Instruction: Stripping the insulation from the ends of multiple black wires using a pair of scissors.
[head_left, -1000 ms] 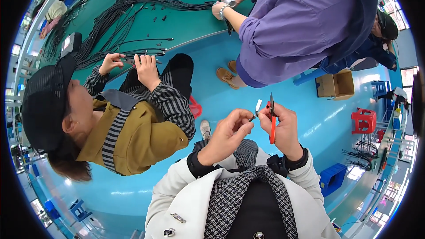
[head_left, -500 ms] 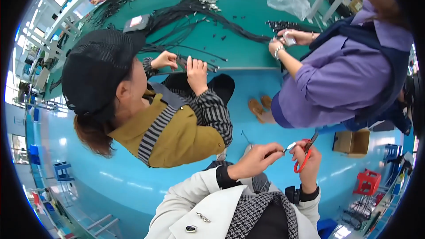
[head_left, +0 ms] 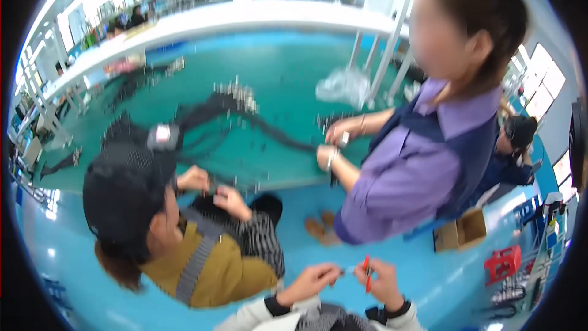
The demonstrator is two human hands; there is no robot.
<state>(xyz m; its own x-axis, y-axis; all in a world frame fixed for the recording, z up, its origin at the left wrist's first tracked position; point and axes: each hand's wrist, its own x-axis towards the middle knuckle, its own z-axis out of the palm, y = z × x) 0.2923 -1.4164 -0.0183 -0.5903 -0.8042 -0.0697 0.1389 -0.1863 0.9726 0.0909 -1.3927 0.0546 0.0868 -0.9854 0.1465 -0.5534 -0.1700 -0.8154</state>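
Observation:
My left hand [head_left: 311, 282] is closed, its fingertips pinching a small dark piece [head_left: 344, 271] with a pale end that reaches toward my other hand. Motion blur hides what kind of piece it is. My right hand [head_left: 383, 281] is wrapped round red-handled scissors [head_left: 367, 274], the loops standing out on the side facing my left hand. Both hands are held up in front of my body, close together, above the blue floor.
A green table [head_left: 288, 67] ahead bears bundles of black cables [head_left: 208, 110] and a clear plastic bag [head_left: 344, 87]. A co-worker in a black cap [head_left: 125, 202] sits left; another in a purple shirt [head_left: 416, 178] stands right. Beyond lie a cardboard box [head_left: 459, 232] and a red stool [head_left: 502, 264].
The view has tilted up, showing more of the table and the room beyond. My hands now appear lower and further left, still holding the scissors and the small piece.

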